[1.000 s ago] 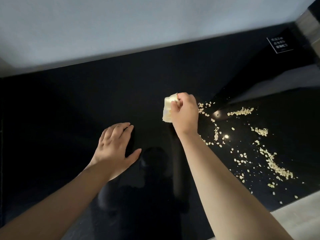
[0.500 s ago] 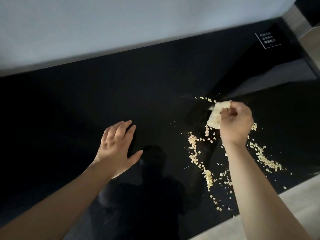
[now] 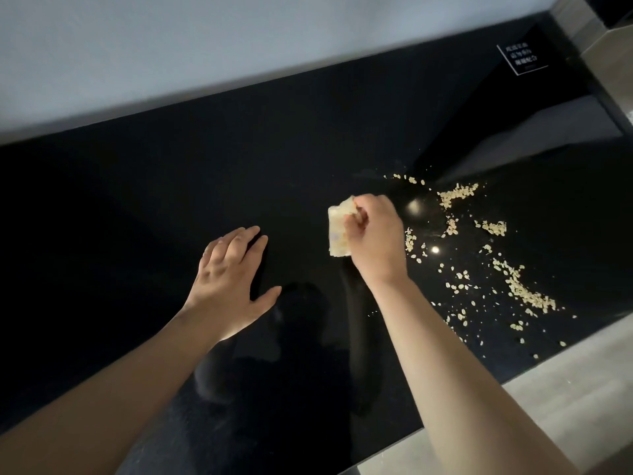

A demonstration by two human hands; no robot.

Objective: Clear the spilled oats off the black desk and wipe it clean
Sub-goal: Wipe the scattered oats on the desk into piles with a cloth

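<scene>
Dim, cool light throughout. The glossy black desk (image 3: pixel 137 200) swallows it and is nearly featureless toward nine o'clock. Two round glare spots (image 3: pixel 415 208) shine toward three o'clock among the oats (image 3: pixel 527 293). A faint dark reflection (image 3: pixel 301 337) of the person lies at six o'clock. The wall (image 3: pixel 205 46) at twelve o'clock is evenly grey. Wide-angle distortion bends the edges.

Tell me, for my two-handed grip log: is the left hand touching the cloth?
Apart. Head view: bare black desk shows between the left hand and the cloth, which the right hand alone grips.
</scene>
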